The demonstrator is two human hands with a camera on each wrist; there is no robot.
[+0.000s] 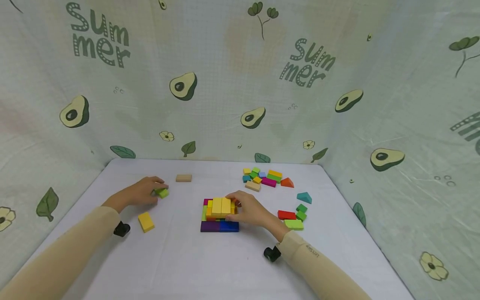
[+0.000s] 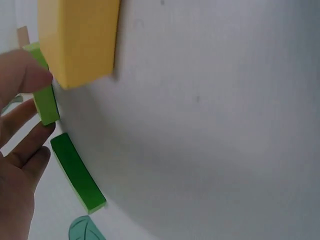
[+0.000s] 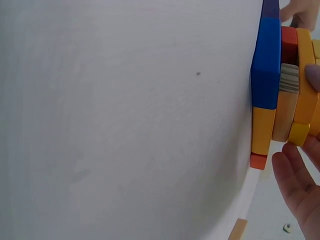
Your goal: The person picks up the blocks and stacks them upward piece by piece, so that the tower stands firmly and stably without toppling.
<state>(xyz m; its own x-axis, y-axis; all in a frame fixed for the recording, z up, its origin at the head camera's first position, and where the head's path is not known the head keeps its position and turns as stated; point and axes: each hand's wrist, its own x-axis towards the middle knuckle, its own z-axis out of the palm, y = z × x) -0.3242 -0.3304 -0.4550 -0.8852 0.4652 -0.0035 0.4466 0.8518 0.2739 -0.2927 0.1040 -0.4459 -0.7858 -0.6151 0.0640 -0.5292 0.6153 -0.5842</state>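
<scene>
My left hand [image 1: 139, 192] pinches a light green block [image 1: 163, 193] at the left of the table. In the left wrist view, the thumb is on one side of that block [image 2: 47, 105] and fingers on the other. A dark green block [image 2: 78, 172] lies just beyond the fingertips. Over the middle of the table, my right hand [image 1: 252, 209] grips the right end of the upper yellow blocks [image 1: 221, 206] on a layered stack. Blue and purple blocks [image 1: 219, 226] form its front base. From the right wrist, a wooden block [image 3: 285, 115] shows between the layers.
A yellow block [image 1: 146, 222] lies near the left wrist, and a plain wooden block [image 1: 183, 178] farther back. Mixed coloured blocks [image 1: 268, 182] are scattered at the back right. Red [image 1: 286, 215], green and teal pieces lie right of the right hand. A patterned cloth [image 1: 217, 50] hangs behind.
</scene>
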